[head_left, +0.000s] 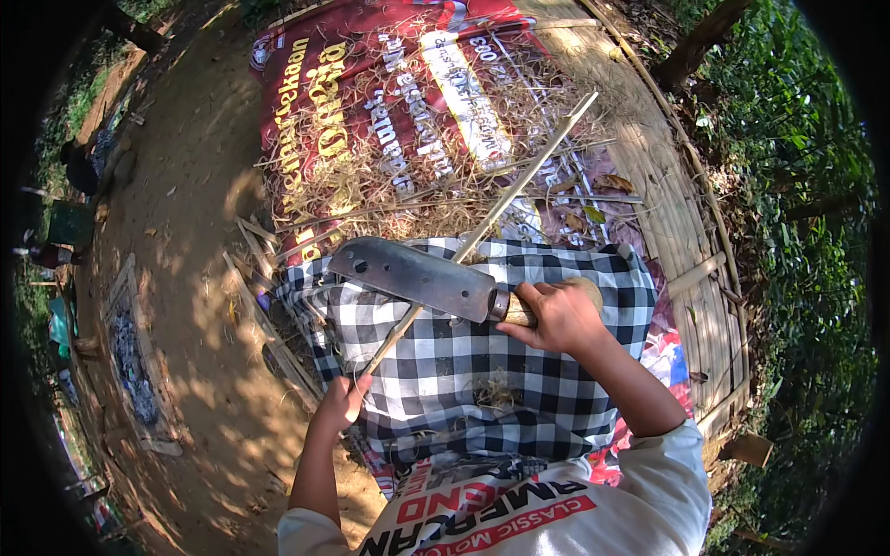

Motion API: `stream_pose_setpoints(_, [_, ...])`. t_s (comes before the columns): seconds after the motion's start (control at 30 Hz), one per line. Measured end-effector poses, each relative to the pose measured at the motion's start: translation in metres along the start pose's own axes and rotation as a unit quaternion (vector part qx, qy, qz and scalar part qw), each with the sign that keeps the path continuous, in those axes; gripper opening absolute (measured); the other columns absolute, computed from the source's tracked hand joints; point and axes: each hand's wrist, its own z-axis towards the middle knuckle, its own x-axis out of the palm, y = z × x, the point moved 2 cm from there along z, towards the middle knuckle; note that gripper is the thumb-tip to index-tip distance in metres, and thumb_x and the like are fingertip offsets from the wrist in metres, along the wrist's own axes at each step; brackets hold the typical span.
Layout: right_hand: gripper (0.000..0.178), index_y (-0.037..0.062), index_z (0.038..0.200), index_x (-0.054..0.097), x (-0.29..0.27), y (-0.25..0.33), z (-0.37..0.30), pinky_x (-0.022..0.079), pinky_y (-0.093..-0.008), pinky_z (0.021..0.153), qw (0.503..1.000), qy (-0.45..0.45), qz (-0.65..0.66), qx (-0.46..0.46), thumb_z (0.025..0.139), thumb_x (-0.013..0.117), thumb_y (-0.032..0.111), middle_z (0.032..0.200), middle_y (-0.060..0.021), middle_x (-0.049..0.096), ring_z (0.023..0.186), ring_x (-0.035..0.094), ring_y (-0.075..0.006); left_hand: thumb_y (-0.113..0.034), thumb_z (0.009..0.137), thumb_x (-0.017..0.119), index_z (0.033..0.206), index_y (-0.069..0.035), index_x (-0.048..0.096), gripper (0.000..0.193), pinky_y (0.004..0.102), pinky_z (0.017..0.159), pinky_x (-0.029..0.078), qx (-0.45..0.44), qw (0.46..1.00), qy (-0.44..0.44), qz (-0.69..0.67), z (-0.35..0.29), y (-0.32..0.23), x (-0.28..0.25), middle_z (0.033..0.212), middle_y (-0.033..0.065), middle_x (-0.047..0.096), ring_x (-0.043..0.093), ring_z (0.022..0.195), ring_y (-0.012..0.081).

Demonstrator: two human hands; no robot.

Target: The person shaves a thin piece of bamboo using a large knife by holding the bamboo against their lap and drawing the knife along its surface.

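Observation:
My right hand (564, 318) is wrapped round the wooden handle of a broad cleaver-like knife (413, 276). Its dark blade, pierced by a few holes, points left over my lap. In my left hand (343, 402) is the near end of a long, thin bamboo strip (525, 178). The strip runs up and to the right, passing under the blade, which hides part of it. A black-and-white checked cloth (519, 371) covers my lap beneath both, with a few fine shavings on it.
Beyond my lap lies a red printed banner (306, 102) strewn with curly shavings (352, 185) and thin strips. It rests on a slatted bamboo platform (681, 222). Bare earth (199, 278) spreads to the left, with an ash-filled fire pit (132, 371). Green plants (816, 232) border the right.

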Motion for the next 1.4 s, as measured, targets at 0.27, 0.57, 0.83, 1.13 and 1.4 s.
stream_pose_setpoints(0.27, [0.052, 0.0060, 0.087, 0.057, -0.015, -0.023, 0.008, 0.049, -0.0402, 0.051, 0.998, -0.020, -0.041, -0.038, 0.080, 0.066, 0.057, 0.064, -0.0118, 0.060, 0.056, 0.062, -0.0315, -0.054, 0.094, 0.052, 0.056, 0.000, 0.044, 0.066, 0.0385, 0.050, 0.035, -0.012, 1.000, 0.009, -0.015, 0.008, 0.014, 0.002, 0.051, 0.0054, 0.039, 0.036, 0.052, 0.0158])
stream_pose_setpoints(0.57, [0.055, 0.0052, 0.087, 0.060, -0.039, -0.057, 0.004, 0.049, -0.0418, 0.051, 0.993, -0.040, -0.101, 0.043, 0.082, 0.060, 0.060, 0.058, -0.0138, 0.061, 0.054, 0.063, -0.0328, -0.055, 0.093, 0.053, 0.073, 0.007, 0.055, 0.065, 0.0392, 0.061, 0.044, -0.056, 0.998, 0.031, 0.030, 0.003, -0.006, -0.004, 0.060, 0.0168, 0.053, 0.051, 0.061, 0.0227])
stream_pose_setpoints(0.83, [0.057, 0.0049, 0.086, 0.058, -0.016, -0.010, 0.011, 0.050, -0.0401, 0.050, 0.999, -0.026, -0.024, -0.003, 0.082, 0.061, 0.061, 0.063, -0.0143, 0.061, 0.052, 0.061, -0.0326, -0.052, 0.094, 0.054, 0.064, 0.005, 0.053, 0.064, 0.0398, 0.056, 0.041, 0.008, 0.996, -0.077, 0.034, 0.002, -0.001, 0.002, 0.053, 0.0127, 0.047, 0.044, 0.056, 0.0190])
stream_pose_setpoints(1.13, [0.055, 0.0086, 0.084, 0.060, -0.032, -0.058, 0.012, 0.049, -0.0396, 0.049, 0.990, -0.086, -0.110, 0.035, 0.082, 0.059, 0.064, 0.059, -0.0111, 0.061, 0.053, 0.063, -0.0312, -0.053, 0.093, 0.055, 0.077, 0.008, 0.055, 0.063, 0.0374, 0.066, 0.046, -0.056, 0.996, -0.046, 0.055, 0.011, 0.013, 0.001, 0.065, 0.0169, 0.054, 0.052, 0.066, 0.0219])
stream_pose_setpoints(1.4, [0.056, 0.0057, 0.088, 0.059, -0.019, -0.010, 0.013, 0.050, -0.0417, 0.053, 0.998, 0.020, -0.042, 0.046, 0.082, 0.060, 0.061, 0.065, -0.0128, 0.062, 0.057, 0.063, -0.0334, -0.050, 0.094, 0.055, 0.068, 0.006, 0.052, 0.062, 0.0414, 0.060, 0.042, 0.034, 0.997, -0.064, 0.031, 0.009, 0.023, 0.002, 0.059, 0.0162, 0.049, 0.050, 0.061, 0.0240])
